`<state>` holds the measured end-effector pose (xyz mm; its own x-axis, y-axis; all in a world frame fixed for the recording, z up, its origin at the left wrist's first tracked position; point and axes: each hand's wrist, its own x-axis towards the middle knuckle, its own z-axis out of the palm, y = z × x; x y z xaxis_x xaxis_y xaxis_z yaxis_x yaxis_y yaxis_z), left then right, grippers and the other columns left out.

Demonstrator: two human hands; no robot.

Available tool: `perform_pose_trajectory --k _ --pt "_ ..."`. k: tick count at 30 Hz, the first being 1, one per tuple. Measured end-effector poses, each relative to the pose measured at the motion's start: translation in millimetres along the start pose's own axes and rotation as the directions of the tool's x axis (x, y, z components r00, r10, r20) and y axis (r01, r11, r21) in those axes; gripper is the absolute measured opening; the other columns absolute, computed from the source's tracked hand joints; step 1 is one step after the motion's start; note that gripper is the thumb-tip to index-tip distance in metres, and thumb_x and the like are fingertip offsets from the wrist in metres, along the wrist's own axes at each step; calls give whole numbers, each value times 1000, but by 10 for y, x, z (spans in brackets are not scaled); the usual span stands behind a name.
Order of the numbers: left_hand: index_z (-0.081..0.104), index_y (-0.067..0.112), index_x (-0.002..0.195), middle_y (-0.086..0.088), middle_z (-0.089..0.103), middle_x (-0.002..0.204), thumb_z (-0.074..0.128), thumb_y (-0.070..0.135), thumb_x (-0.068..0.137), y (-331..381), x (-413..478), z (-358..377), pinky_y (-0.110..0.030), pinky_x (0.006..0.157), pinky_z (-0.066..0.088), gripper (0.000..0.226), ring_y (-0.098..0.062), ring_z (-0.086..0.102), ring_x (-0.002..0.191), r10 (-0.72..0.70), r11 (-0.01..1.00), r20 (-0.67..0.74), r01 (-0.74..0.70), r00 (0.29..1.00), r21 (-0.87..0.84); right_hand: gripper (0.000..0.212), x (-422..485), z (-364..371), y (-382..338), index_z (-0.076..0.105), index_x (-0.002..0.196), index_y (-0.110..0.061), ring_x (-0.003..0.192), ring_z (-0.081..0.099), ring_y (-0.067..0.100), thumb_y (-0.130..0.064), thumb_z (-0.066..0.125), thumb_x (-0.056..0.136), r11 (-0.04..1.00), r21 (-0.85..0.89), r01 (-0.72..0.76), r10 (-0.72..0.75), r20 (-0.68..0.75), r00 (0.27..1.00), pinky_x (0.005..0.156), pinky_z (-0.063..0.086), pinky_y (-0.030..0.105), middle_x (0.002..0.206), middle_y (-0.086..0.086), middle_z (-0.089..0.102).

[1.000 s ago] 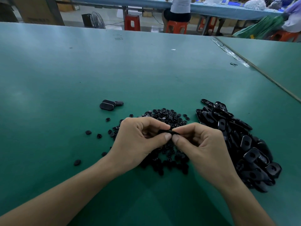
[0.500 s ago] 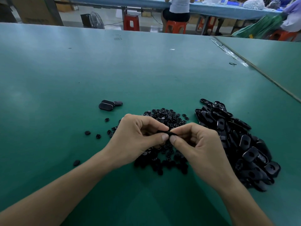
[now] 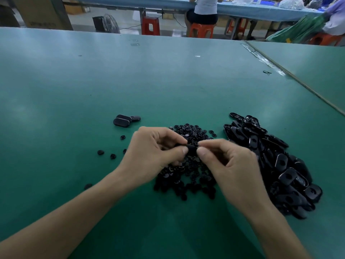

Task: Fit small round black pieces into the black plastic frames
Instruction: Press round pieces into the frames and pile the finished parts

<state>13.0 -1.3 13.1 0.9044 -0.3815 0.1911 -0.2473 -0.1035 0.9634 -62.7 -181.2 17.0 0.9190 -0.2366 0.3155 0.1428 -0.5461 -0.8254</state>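
A: Which way does the held frame (image 3: 191,147) lie?

B: Its long axis runs across, from the left hand (image 3: 155,154) to the right hand (image 3: 229,165). Each hand pinches one end between thumb and forefinger, its other fingers curled.

A: And the room around them?

B: Bare green table (image 3: 168,81) stretches beyond the hands. The round pieces (image 3: 188,180) lie heaped beneath them, and the loose frames (image 3: 276,165) are piled just right of the right hand.

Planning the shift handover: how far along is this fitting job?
Early on, it seems. Looks done: a few set-aside frames. In hand: left hand and right hand pinch one black part. Left: the large frame pile and the round-piece pile.
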Motion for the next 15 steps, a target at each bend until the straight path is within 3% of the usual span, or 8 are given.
perform_pose_trajectory --k 3,6,11,15 --pt "76 22 84 -4 76 69 77 -1 83 -30 136 -200 -23 62 60 23 -14 70 56 32 999 -194 -24 981 42 23 60 -113 110 73 115 -19 87 60 3 -23 67 93 936 -351 0 -62 -166 984 83 47 11 99 -11 65" --pt "75 27 90 1 77 73 73 3 88 -113 278 -473 -31 72 62 24 -14 73 63 25 993 -352 17 936 116 35 74 -173 246 66 128 -16 106 44 23 -27 63 95 762 -631 -146 47 -170 984 94 38 35 119 4 57" --pt "71 30 95 8 75 71 76 11 87 -324 402 -879 -34 80 60 21 -4 72 65 -38 960 -501 171 865 223 39 66 -126 259 66 128 -16 116 41 33 -35 60 96 666 -697 -264 176 -198 964 93 34 44 127 9 56" --pt "65 31 80 17 70 70 83 30 79 -423 412 -1025 -20 64 45 18 3 63 66 -68 873 -571 326 818 362 32 68 -111 261 68 122 -21 117 43 32 -37 60 95 661 -693 -289 199 -210 957 93 34 45 125 7 58"
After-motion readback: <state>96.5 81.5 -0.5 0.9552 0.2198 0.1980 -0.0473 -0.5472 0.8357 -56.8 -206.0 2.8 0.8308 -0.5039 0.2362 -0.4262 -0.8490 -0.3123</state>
